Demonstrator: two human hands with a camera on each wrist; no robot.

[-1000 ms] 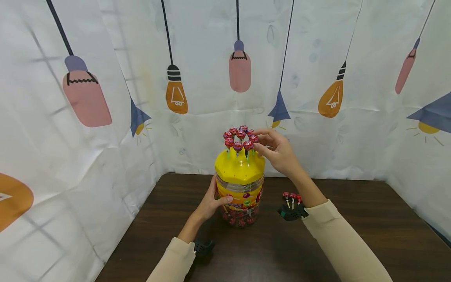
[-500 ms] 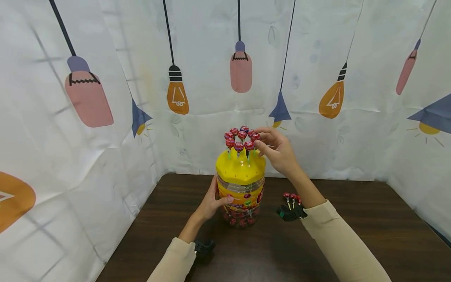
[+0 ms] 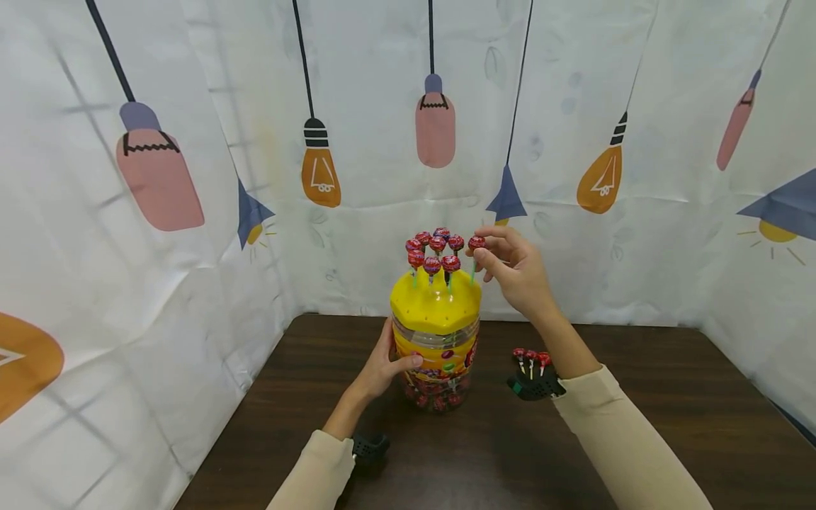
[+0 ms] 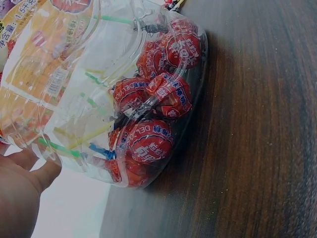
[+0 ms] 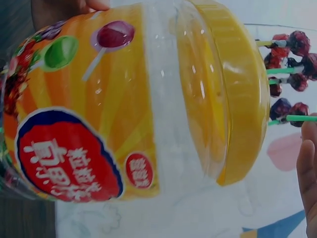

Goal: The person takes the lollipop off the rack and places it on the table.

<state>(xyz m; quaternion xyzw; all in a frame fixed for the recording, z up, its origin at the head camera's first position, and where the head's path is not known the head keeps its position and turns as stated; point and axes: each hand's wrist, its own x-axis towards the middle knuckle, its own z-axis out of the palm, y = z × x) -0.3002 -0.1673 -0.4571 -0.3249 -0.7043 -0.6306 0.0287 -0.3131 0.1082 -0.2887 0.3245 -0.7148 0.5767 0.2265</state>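
Observation:
A clear candy jar (image 3: 440, 365) with a yellow lid (image 3: 433, 312) and orange label stands upright on the table. My left hand (image 3: 380, 368) holds its left side, thumb across the front; in the left wrist view, wrapped lollipops (image 4: 151, 141) lie inside the jar's bottom. My right hand (image 3: 516, 273) pinches a red-wrapped lollipop (image 3: 476, 243) beside the lid's right edge. Its green stick (image 5: 301, 118) ends apart from the lid in the right wrist view. Several other lollipops (image 3: 432, 265) stand upright in the lid's top.
Three small lollipops (image 3: 530, 354) show just above the black right wrist strap (image 3: 535, 386). A dark wooden table (image 3: 637, 411) lies under the jar, and a white curtain (image 3: 382, 269) printed with lamps hangs close behind.
My right hand has moved right and slightly up, drawing one lollipop away from the group on the lid. The left hand and the jar hold still.

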